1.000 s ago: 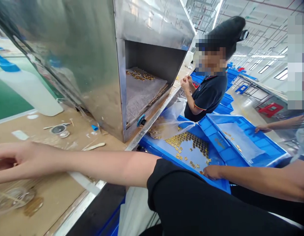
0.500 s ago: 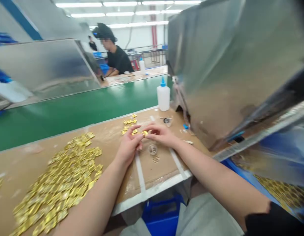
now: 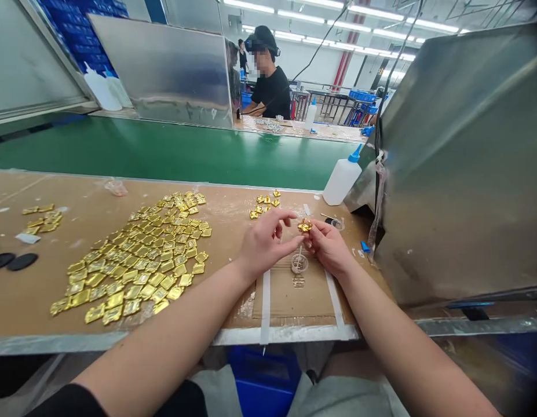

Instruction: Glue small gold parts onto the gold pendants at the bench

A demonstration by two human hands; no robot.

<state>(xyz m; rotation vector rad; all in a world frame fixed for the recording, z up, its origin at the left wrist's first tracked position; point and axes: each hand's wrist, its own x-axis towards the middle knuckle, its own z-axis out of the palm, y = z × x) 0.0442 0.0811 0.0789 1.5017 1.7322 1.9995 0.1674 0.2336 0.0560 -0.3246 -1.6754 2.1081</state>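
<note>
Between the thumb and fingertips of my right hand point(image 3: 328, 246) is a small shiny gold piece point(image 3: 304, 226) with raised, curved parts. My left hand point(image 3: 265, 240) is just left of it, its thumb and forefinger spread apart and its other fingers curled. The left thumb tip is close to the gold piece; whether it touches cannot be made out. Below the hands stands a small clear cup point(image 3: 299, 264) with a thin stick in it. Beyond my left hand lies a small group of similar gold pieces point(image 3: 260, 208).
Many flat gold pieces point(image 3: 150, 255) cover the left of the cardboard-topped table point(image 3: 225, 307). A white squeeze bottle point(image 3: 341, 182) with a blue tip stands at the back right, beside a metal panel point(image 3: 459, 191). Behind runs a green belt point(image 3: 185, 150); a person point(image 3: 272, 90) sits across it.
The view has turned left and levelled, so the table's contents appear farther right. My left fingers have spread away from the gold piece, which my right hand keeps pinched.
</note>
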